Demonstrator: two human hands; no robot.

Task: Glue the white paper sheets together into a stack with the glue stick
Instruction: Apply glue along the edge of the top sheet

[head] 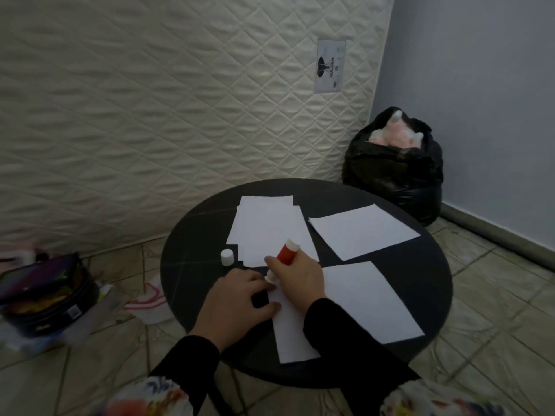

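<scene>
White paper sheets [363, 232] on the black round surface [420, 283], red glue stick [284, 254], white cap [226, 257]; cream quilted-diamond mattress [150, 115] upper left, black bag [396, 172], sleeves [192, 364] seemingly black.

Cap [226, 257] blocks tbl [192, 241] left; right edge free

I see my right hand [295, 273] wrapped around the glue stick [284, 255], its fingers [271, 262] over the near edge of the paper pile [270, 229] on the table [192, 265]. The cap [226, 257] stands left of those fingers. One single sheet [363, 231] lies to their right, another sheet [360, 301] nearer, probably under both hands. My left hand [237, 304] rests flat just left of them.
</scene>
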